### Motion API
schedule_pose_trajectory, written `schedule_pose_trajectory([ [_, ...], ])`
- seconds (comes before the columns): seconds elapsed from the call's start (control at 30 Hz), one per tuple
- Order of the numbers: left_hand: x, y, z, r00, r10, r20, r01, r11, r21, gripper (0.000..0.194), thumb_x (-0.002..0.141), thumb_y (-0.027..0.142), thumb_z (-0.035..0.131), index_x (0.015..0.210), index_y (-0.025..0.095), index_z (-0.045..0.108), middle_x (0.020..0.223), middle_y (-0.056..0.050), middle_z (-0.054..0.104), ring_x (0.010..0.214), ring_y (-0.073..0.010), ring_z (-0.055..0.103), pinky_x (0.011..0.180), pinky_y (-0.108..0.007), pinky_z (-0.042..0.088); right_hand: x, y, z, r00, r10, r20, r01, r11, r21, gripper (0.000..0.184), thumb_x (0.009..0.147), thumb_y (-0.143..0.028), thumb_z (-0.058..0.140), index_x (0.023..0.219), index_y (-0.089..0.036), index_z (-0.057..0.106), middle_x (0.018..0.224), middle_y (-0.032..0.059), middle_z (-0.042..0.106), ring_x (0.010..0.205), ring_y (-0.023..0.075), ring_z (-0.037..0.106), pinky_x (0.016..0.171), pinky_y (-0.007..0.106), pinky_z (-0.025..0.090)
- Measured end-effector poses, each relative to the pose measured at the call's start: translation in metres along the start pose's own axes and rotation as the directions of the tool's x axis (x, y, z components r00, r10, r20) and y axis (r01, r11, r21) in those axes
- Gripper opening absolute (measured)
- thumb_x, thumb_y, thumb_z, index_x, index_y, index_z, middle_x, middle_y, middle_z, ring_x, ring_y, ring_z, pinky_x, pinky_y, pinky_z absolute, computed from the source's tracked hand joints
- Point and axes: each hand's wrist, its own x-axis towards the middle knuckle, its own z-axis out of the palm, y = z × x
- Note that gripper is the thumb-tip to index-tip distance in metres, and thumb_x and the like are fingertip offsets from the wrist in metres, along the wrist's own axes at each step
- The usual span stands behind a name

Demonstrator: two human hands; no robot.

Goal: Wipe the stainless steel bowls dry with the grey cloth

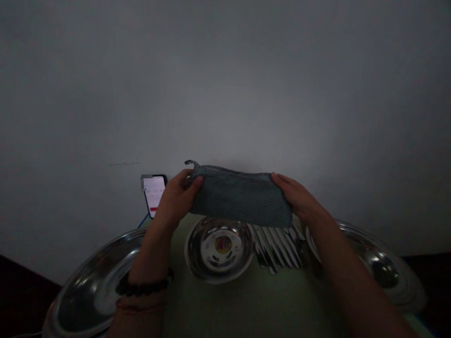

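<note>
A folded grey-green cloth (243, 198) with a black-and-white checked edge and a small hanging loop is held up in front of me. Its left end is pinched by my left hand (179, 192), thumb on the near face. At the other end, my right hand (294, 195) grips the upper right corner. Below the cloth, a shiny metal bowl (199, 270) with a round label inside rests on the table. Several table knives (278, 249) lie side by side to the right of that bowl, their upper ends partly covered by the cloth.
A large metal basin (81, 286) stands at the left, partly behind my forearm, and another basin (384, 263) at the right. The phone (154, 195) leans upright against the pale wall (225, 84). A green surface (225, 310) lies under the bowl.
</note>
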Motion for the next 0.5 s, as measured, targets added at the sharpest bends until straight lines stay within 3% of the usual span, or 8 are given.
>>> schedule_pose_trajectory([
  [0.13, 0.004, -0.007, -0.002, 0.995, 0.032, -0.097, -0.033, 0.999, -0.011, 0.037, 0.076, 0.048, 0.061, 0.097, 0.018, 0.066, 0.079, -0.004, 0.071, 0.074, -0.0187, 0.064, 0.063, -0.026, 0.047, 0.004, 0.006, -0.001, 0.999, -0.041, 0.015, 0.041, 0.999, -0.002, 0.04, 0.073, -0.058, 0.062, 0.086, -0.02, 0.063, 0.083, 0.0019, 0.068, 0.074, 0.016, 0.059, 0.065, 0.026, 0.046],
  [0.23, 0.005, -0.007, -0.004, 0.982, 0.045, -0.182, -0.05, 0.999, -0.022, 0.04, 0.077, 0.05, 0.059, 0.097, 0.017, 0.068, 0.078, -0.003, 0.07, 0.073, -0.0182, 0.062, 0.062, -0.026, 0.045, 0.003, 0.007, -0.002, 0.998, 0.0, 0.069, -0.001, 1.0, 0.014, 0.032, 0.072, -0.05, 0.064, 0.081, -0.02, 0.06, 0.079, 0.0002, 0.063, 0.071, 0.0132, 0.055, 0.061, 0.024, 0.044],
  [0.37, 0.003, -0.001, -0.006, 0.952, 0.051, -0.301, -0.042, 0.998, 0.035, 0.038, 0.078, 0.049, 0.057, 0.095, 0.018, 0.07, 0.081, -0.001, 0.07, 0.076, -0.017, 0.061, 0.064, -0.024, 0.044, -0.003, 0.003, -0.001, 0.986, 0.032, 0.165, -0.042, 0.998, 0.053, 0.03, 0.071, -0.037, 0.068, 0.094, -0.024, 0.054, 0.078, -0.0041, 0.06, 0.067, 0.0109, 0.053, 0.06, 0.023, 0.042],
  [0.43, 0.001, 0.002, -0.007, 0.938, 0.066, -0.341, -0.049, 0.997, 0.057, 0.037, 0.079, 0.048, 0.056, 0.097, 0.019, 0.071, 0.083, -0.001, 0.071, 0.078, -0.0169, 0.061, 0.066, -0.024, 0.044, -0.005, 0.001, -0.001, 0.982, 0.003, 0.189, -0.013, 0.998, 0.054, 0.035, 0.069, -0.032, 0.069, 0.098, -0.027, 0.05, 0.081, -0.0059, 0.06, 0.067, 0.0111, 0.053, 0.058, 0.023, 0.042],
  [0.5, -0.001, 0.006, -0.008, 0.928, 0.076, -0.365, -0.053, 0.996, 0.072, 0.037, 0.08, 0.049, 0.057, 0.098, 0.02, 0.071, 0.086, 0.0, 0.071, 0.08, -0.0172, 0.061, 0.067, -0.024, 0.045, -0.007, -0.003, -0.002, 0.974, -0.046, 0.221, 0.052, 0.998, -0.02, 0.026, 0.071, -0.028, 0.066, 0.092, -0.026, 0.051, 0.082, -0.0059, 0.059, 0.068, 0.0112, 0.053, 0.06, 0.024, 0.042],
])
